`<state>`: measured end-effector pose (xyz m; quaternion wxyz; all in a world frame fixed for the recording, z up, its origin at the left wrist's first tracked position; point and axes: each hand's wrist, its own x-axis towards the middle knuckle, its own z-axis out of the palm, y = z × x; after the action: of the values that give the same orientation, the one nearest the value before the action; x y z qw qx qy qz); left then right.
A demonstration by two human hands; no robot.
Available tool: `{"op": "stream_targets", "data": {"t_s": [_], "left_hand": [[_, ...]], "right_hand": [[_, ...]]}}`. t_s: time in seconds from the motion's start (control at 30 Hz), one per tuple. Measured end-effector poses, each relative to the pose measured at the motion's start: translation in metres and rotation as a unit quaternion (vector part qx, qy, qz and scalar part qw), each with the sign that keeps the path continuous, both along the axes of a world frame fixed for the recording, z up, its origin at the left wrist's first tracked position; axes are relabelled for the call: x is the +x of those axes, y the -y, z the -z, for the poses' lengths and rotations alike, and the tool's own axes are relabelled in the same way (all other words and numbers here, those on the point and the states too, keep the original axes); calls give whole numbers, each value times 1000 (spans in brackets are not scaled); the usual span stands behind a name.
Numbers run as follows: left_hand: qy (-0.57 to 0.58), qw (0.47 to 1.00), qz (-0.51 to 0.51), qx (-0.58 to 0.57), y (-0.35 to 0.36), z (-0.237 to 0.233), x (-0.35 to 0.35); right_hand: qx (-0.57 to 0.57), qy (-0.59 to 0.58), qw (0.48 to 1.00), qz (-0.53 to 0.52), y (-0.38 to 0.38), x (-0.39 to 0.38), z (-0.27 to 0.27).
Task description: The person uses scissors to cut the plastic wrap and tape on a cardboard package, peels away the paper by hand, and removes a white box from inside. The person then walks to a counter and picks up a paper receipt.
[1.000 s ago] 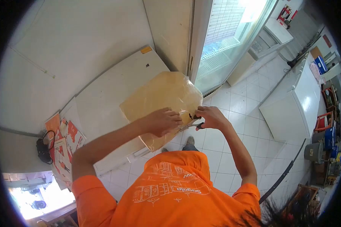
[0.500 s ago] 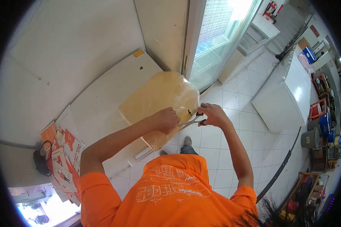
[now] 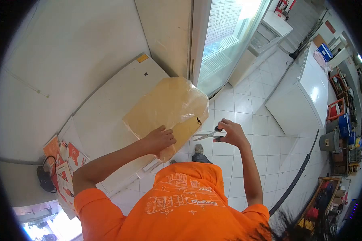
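My left hand (image 3: 159, 139) lies flat, fingers spread, on the near edge of the plastic-wrapped brown package (image 3: 169, 102) on the white table (image 3: 108, 112), while my right hand (image 3: 231, 134) has its fingers closed around scissors (image 3: 205, 136) just right of that package, blades pointing left toward its near right corner.

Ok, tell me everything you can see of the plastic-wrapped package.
The package is tan and cardboard-like, wrapped in glossy clear film. It lies on a white cabinet top, its near end seemingly overhanging. The left hand rests on its near edge; a small dark nick marks the right edge. The scissors in the right hand are clear of it.
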<state>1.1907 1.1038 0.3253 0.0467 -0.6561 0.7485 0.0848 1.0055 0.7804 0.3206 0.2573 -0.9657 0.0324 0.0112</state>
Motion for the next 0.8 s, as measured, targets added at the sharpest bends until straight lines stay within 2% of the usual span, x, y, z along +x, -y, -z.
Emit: {"op": "stream_targets", "data": {"t_s": [0.17,0.3,0.37,0.47,0.57,0.7,0.77,0.8], "left_hand": [[29,983,-25,181,7,-7,0],[56,976,-1,212,2,-20,-6],[17,999,43,14,-20,-16,-5],[-32,999,-8,-4,-34,-1,-4],[-57,998,0,5,-36,15,-1],[-50,998,2,32,-52,11,0],[-16,999,31,-40,-59,13,2],[-17,999,31,-39,-64,13,1]], "right_hand": [[21,-11,997,67,-8,-38,7],[42,23,989,138,-19,-78,12],[44,18,981,186,-28,-96,14],[73,8,970,230,-43,-112,28],[95,32,966,237,-58,-121,53],[128,54,959,246,-82,-120,56],[124,58,960,245,-92,-121,58],[119,62,961,244,-97,-122,58]]}}
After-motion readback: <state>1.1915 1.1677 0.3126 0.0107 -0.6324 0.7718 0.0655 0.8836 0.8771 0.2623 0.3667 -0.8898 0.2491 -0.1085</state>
